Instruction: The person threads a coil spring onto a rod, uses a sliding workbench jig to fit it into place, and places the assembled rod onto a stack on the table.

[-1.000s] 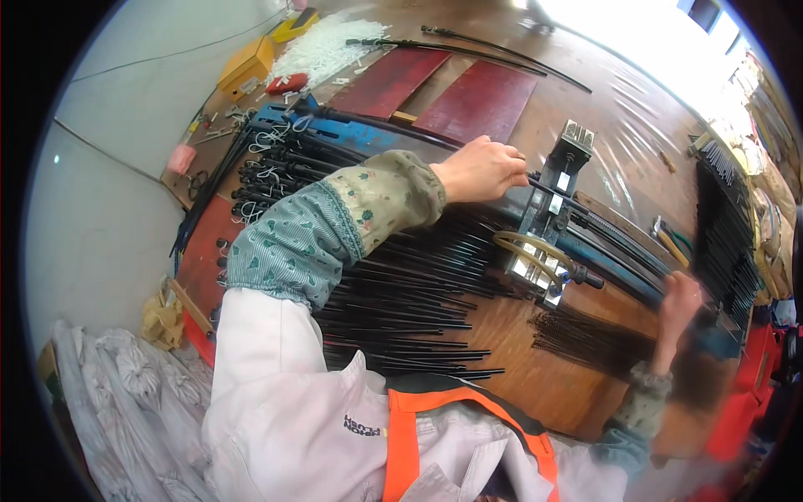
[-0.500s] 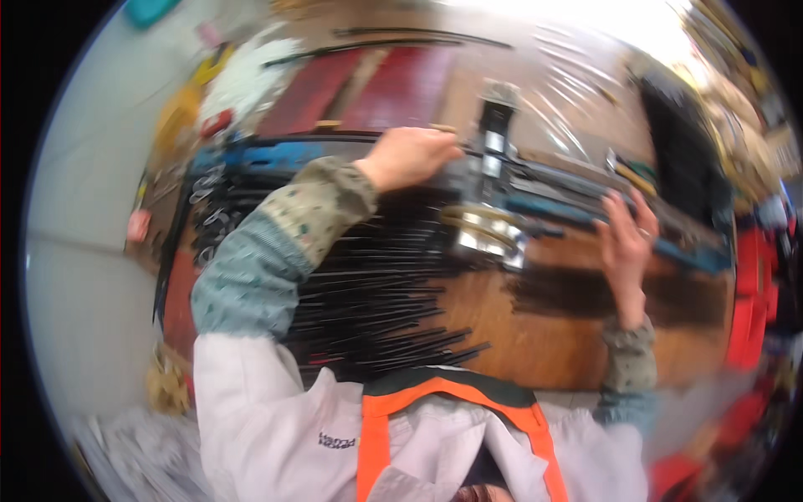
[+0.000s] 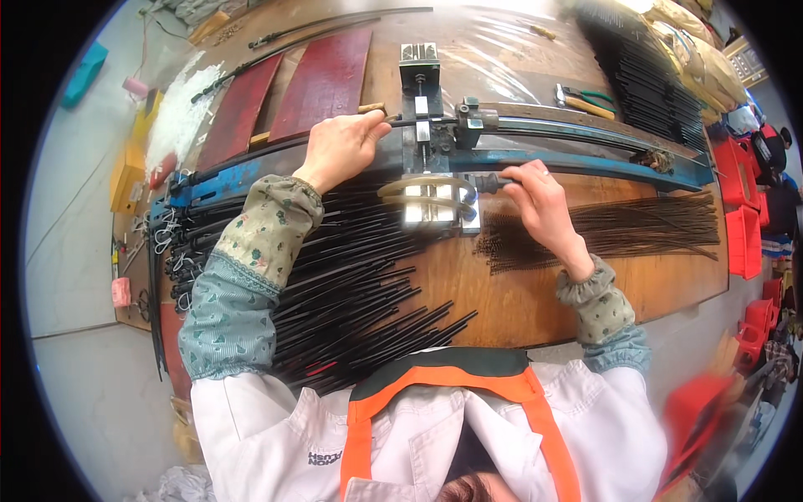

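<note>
A metal clamping fixture [image 3: 422, 155] stands on the bench in front of me, with shiny blocks and a yellowish hose [image 3: 418, 186] looped at its near end. My left hand [image 3: 345, 149] is closed at its left side, fingers pinching a thin black rod [image 3: 401, 122] that runs into the fixture. On the right, the fingers of my right hand [image 3: 542, 201] are wrapped round a dark lever handle [image 3: 493, 181] at the fixture's near end. Many black rods [image 3: 335, 284] lie fanned out beneath my left forearm.
A long blue rail [image 3: 585, 170] extends right from the fixture. Thin dark wires [image 3: 619, 227] lie bundled nearer me. Farther back are red boards [image 3: 324, 88], a wooden-handled hammer [image 3: 588, 105], green-handled pliers [image 3: 594, 96] and stacked black strips [image 3: 640, 75]. Red bins [image 3: 743, 238] stand beyond the right edge.
My right hand, earlier apart with its fingers spread, has moved left onto the lever handle and closed. The left hand stays beside the fixture. The whole view has shifted and sharpened.
</note>
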### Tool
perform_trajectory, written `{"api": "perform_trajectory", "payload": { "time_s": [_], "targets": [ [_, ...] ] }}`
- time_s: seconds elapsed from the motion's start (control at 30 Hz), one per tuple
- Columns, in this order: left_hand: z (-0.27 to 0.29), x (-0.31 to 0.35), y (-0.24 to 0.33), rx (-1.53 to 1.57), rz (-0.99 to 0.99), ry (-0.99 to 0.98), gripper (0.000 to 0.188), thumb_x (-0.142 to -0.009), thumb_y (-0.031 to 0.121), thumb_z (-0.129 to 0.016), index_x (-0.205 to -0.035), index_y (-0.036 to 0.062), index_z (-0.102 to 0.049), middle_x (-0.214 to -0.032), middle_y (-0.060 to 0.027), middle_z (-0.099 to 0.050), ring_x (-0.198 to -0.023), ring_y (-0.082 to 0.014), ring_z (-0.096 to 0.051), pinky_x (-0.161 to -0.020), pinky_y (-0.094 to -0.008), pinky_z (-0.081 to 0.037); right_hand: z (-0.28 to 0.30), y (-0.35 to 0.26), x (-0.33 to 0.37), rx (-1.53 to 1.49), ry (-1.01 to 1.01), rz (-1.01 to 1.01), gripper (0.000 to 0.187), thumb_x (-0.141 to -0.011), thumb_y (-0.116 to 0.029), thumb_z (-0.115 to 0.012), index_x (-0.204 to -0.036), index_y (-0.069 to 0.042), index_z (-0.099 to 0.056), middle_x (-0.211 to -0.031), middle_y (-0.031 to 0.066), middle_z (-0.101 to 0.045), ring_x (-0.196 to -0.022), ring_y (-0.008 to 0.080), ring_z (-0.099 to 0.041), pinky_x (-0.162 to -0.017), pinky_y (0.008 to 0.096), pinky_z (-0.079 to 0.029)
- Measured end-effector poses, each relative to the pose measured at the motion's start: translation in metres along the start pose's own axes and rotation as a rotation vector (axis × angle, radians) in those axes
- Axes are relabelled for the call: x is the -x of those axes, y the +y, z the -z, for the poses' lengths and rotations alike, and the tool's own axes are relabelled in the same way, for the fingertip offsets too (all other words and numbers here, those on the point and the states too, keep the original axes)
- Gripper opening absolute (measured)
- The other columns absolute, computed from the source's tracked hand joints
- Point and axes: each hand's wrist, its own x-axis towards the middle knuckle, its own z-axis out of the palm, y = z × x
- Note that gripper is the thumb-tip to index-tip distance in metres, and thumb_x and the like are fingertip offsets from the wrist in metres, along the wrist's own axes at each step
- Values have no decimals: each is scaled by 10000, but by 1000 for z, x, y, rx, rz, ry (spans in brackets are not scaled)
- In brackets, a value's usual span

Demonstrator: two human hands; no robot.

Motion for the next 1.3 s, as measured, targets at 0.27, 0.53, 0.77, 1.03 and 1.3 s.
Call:
{"api": "perform_trajectory", "payload": {
  "time_s": [0.27, 0.53, 0.77, 1.03, 1.3],
  "targets": [
    [-12, -2, -3, -84, -175, 207, 238, -1010, 315, -603, -884, 113, -590, -810, -88, -699, -733, -336, -704, -564, -455, -531, -6, 9, -10, -289, -161, -222, 432, -939, -166, -748, -1316, -21, -594, -1144, 109, -685, -1054, 201, -638, -928, 323, -499],
    [11, 14, -110, -259, -425, 354, 136, -933, 289, -703, -923, 169, -641, -816, -5, -648, -778, -224, -675, -696, -397, -506, -25, -6, 53, 113, -163, 17, 432, -792, -162, -858, -1170, -32, -693, -1068, 142, -692, -952, 342, -642, -855, 410, -516],
    [21, 148, -60, -276, -358, 67, 193, -850, 305, -775, -897, 181, -635, -894, 10, -584, -907, -193, -578, -831, -385, -401, -31, -9, 30, -101, -135, -186, 164, -829, 17, -738, -982, 14, -681, -908, 138, -619, -848, 308, -598, -767, 355, -478],
    [3, 175, -58, -279, -156, 35, 201, -900, 285, -709, -890, 116, -601, -888, -32, -567, -893, -231, -558, -775, -353, -446, -23, -13, 23, 3, -175, -88, 165, -804, 46, -691, -956, 24, -633, -863, 127, -517, -851, 307, -545, -743, 371, -457],
    [9, 167, -65, -123, -283, 75, 198, -865, 262, -757, -856, 124, -616, -860, -43, -563, -875, -241, -568, -775, -369, -496, -25, -6, 39, -137, -257, -277, 102, -902, -18, -678, -988, 17, -637, -810, 65, -533, -708, 171, -521, -667, 310, -452]
  ]
}}
